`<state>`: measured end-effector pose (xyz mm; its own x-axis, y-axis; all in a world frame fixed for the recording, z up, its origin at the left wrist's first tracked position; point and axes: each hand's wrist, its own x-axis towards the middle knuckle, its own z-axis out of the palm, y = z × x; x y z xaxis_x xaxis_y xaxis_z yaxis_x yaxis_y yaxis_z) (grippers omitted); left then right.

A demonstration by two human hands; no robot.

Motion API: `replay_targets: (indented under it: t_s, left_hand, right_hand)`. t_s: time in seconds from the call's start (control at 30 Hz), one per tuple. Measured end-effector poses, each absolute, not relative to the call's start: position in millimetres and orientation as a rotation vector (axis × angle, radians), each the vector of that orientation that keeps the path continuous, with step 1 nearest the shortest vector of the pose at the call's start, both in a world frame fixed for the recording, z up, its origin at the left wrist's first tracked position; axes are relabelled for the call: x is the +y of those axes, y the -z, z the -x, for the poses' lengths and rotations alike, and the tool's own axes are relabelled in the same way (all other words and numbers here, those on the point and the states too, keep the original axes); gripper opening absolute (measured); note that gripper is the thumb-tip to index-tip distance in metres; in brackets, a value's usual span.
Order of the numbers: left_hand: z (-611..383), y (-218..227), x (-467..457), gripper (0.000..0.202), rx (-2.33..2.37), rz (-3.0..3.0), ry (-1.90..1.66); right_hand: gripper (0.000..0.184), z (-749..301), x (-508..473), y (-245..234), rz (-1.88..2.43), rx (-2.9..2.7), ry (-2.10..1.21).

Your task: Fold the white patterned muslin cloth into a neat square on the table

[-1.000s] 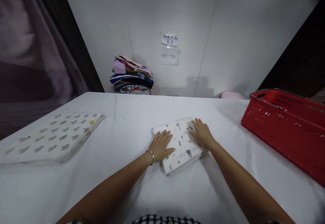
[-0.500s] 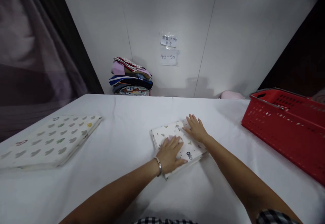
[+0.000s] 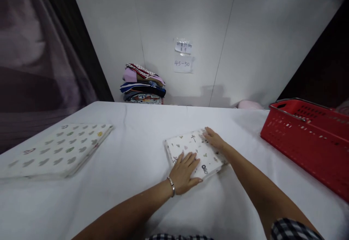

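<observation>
A folded white cloth with small grey and green prints lies at a slant on the white-covered table. My left hand, with a silver bracelet at the wrist, rests flat on the cloth's near left part, fingers spread. At the far right edge of the cloth is my right hand, its fingers stretched out together along the corner and its palm turned down. Part of the cloth's right side is hidden by that hand and forearm.
On the left lies a larger folded cloth with grey heart-like prints. A red plastic basket stands on the right. Against the wall is a stack of folded fabrics, with paper signs to its right.
My right hand has slid from the top of the cloth to its far right edge, fingers drawn closer together. My left hand has shifted slightly towards the near edge. The view has tilted a little.
</observation>
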<state>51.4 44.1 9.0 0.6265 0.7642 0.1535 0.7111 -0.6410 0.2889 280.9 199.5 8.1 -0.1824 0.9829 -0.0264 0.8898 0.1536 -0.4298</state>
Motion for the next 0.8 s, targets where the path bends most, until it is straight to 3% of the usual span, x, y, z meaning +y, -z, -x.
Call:
replay_targets:
  t_s: [0.1, 0.27, 0.37, 0.5, 0.67, 0.8]
  left_hand:
    - [-52.2, -6.2, 24.8, 0.077, 1.136, -2.679, -0.421]
    - [-39.7, 11.1, 22.0, 0.052, 1.093, -2.761, -0.373]
    - [-4.7, 12.0, 47.9, 0.059, 1.103, -2.807, -0.305]
    - [38.8, -0.8, 70.5, 0.055, 1.376, -2.695, -0.295]
    - [27.8, -8.1, 57.4, 0.039, 1.344, -2.66, -0.474]
    - [9.6, -4.9, 55.8, 0.033, 1.312, -2.645, -0.663]
  right_hand:
    - [0.063, -306.3, 192.5, -15.3, 1.945, -2.071, -0.49]
    - [0.059, -324.7, 157.0, -13.6, 2.033, -2.067, -0.488]
    - [0.054, -318.3, 129.4, -9.9, 2.022, -2.089, -0.493]
    - [0.052, -316.0, 99.8, -7.4, 1.92, -2.065, -0.643]
    - [0.043, -316.8, 71.6, -7.9, 1.688, -1.852, -0.428]
    - [0.034, -303.2, 43.1, -11.7, 1.368, -2.112, -0.437]
